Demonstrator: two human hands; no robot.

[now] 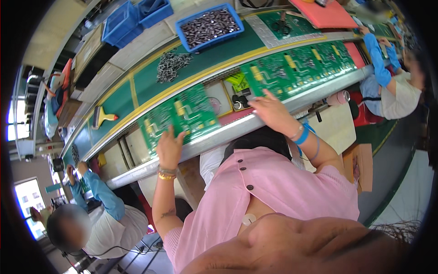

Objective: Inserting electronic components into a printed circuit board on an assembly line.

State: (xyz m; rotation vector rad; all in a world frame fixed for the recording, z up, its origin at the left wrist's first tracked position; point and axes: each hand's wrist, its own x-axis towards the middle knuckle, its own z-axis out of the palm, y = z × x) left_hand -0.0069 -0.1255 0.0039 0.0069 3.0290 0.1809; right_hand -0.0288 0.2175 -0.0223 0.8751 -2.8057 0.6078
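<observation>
A green circuit board panel [200, 107] with yellow and white parts lies along the bench's near metal rail. My left hand [169, 150] is on its near edge, thumb and fingers apart and stretched forward over the board. To the right lies a longer row of green circuit boards [273, 75] with the same yellow parts. My right hand [273, 114] is at the near left corner of this row, fingers spread, over the rail; I cannot tell whether the fingertips touch a board. Neither hand is gripping anything. Between the boards is a gap with a round disc [213, 106] inside.
Beyond the boards sit a pile of metal parts [173, 65], a blue bin [237, 28] of small dark parts, and a brush [104, 117]. Scissors [282, 25] lie near a red foam sheet [326, 16]. Co-workers sit left [112, 223] and right [401, 91].
</observation>
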